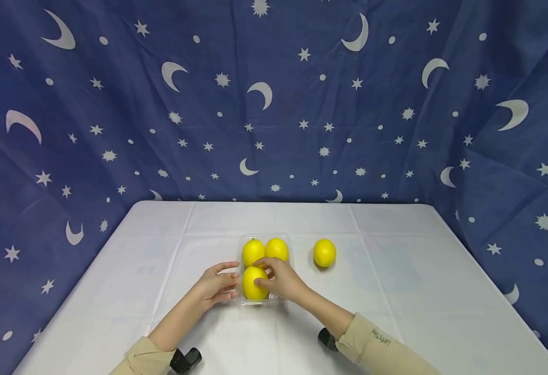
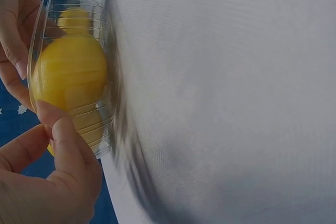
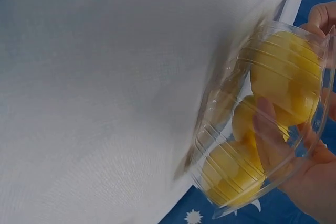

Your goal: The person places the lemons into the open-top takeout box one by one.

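A clear plastic box (image 1: pixel 278 301) lies on the white table with three yellow lemons in it. Two of these, a left lemon (image 1: pixel 253 252) and a right lemon (image 1: pixel 277 249), sit side by side at the back. My right hand (image 1: pixel 284 280) grips the front-left lemon (image 1: pixel 254 284), thumb and fingers around it inside the box. At the box's left side, my left hand (image 1: pixel 216 286) has its fingers spread, fingertips right at the rim. Another lemon (image 1: pixel 325 253) rests on the table, right of the box.
The white cloth-covered table (image 1: pixel 395 260) spreads out around the box. A blue curtain (image 1: pixel 292 104) with moons and stars stands behind it and along both sides. Black wrist devices show near the left sleeve (image 1: pixel 147 357) and right sleeve (image 1: pixel 381 349).
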`<action>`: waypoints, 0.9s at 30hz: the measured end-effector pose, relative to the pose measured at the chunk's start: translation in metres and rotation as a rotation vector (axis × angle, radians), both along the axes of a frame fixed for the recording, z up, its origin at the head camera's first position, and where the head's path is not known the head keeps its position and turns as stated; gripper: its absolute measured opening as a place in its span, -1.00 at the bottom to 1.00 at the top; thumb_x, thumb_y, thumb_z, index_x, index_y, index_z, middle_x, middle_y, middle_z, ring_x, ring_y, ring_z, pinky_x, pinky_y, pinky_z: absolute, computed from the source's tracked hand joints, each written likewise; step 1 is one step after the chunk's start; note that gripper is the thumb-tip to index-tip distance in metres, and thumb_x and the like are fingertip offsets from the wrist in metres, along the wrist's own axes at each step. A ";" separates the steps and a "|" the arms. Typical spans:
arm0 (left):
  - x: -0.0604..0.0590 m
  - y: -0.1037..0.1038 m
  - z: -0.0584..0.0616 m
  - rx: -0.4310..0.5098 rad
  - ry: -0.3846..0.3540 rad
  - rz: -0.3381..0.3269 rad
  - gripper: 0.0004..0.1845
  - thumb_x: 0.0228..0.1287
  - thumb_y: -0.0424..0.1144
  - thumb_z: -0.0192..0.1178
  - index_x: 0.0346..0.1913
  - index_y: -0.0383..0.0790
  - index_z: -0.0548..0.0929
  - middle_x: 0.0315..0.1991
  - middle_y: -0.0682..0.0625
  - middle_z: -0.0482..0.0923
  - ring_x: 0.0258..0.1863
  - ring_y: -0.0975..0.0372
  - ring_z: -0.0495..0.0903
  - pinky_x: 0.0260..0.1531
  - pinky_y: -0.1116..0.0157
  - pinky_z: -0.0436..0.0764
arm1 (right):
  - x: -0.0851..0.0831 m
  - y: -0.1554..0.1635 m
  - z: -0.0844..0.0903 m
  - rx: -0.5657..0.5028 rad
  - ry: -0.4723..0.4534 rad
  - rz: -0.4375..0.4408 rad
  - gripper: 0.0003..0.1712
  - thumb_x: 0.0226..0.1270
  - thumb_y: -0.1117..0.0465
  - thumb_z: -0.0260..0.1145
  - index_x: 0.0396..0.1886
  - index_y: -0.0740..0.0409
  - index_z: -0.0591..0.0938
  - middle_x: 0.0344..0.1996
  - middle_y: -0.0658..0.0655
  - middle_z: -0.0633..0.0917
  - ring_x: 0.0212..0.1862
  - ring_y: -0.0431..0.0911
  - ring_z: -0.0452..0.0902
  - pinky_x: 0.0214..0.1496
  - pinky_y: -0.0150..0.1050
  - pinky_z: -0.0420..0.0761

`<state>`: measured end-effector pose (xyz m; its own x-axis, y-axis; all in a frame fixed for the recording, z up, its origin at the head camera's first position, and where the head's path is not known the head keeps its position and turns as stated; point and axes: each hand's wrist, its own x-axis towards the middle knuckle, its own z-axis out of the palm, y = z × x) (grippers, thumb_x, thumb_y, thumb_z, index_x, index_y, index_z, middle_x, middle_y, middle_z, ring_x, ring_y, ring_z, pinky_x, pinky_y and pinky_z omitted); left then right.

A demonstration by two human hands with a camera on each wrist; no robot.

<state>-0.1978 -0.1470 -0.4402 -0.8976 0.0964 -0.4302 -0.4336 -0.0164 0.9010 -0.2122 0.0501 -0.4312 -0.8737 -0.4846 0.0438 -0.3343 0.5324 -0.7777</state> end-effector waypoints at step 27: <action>-0.001 0.000 -0.001 0.008 -0.003 -0.002 -0.48 0.23 -0.49 0.11 0.28 -0.32 0.33 -0.28 0.01 0.51 -0.41 0.29 0.53 -0.41 0.40 0.68 | -0.004 0.023 0.021 -0.043 0.040 -0.041 -0.75 0.25 0.34 0.25 -0.08 0.30 0.61 -0.22 0.18 0.68 -0.18 0.00 0.58 -0.15 -0.29 0.64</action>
<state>-0.1984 -0.1470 -0.4408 -0.8962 0.1020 -0.4318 -0.4360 -0.0230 0.8996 -0.2164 0.0727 -0.4105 -0.8896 -0.4457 0.0993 -0.3446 0.5125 -0.7865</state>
